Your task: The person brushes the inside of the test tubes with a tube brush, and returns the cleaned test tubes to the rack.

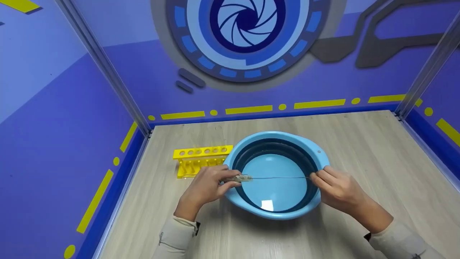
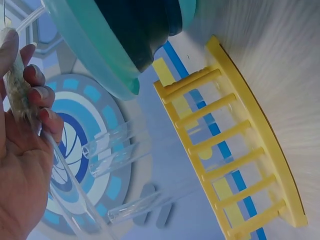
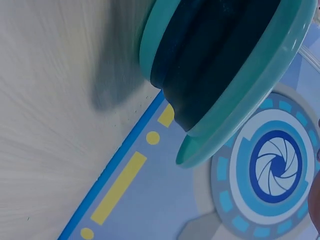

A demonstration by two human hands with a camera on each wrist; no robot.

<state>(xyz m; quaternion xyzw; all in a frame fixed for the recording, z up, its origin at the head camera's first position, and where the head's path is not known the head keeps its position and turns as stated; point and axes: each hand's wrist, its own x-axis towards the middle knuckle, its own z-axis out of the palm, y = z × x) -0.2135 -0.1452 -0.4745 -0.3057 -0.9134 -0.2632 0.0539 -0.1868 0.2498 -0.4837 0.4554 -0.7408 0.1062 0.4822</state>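
Step looks like brushing out glassware over the collapsible basin (image 1: 276, 216). Left hand (image 1: 212, 181), fingers curled, grips a clear test tube (image 2: 72, 200) and the bristles of a tube brush (image 1: 245, 178); right hand (image 1: 336, 185) pinches the far end of its wire. Next stroke likely wants tube steady, wire straight. Yellow rack (image 1: 202, 151) with clear tubes (image 2: 150, 204) stands close by the left hand, easily knocked.

Brush (image 1: 245, 178) over basin (image 1: 276, 215), rack (image 1: 202, 155) at left

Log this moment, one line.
left hand: grips clear cylindrical tube, bristly brush; right hand: pinches thin wire; below: round blue basin; beside: yellow plastic rack
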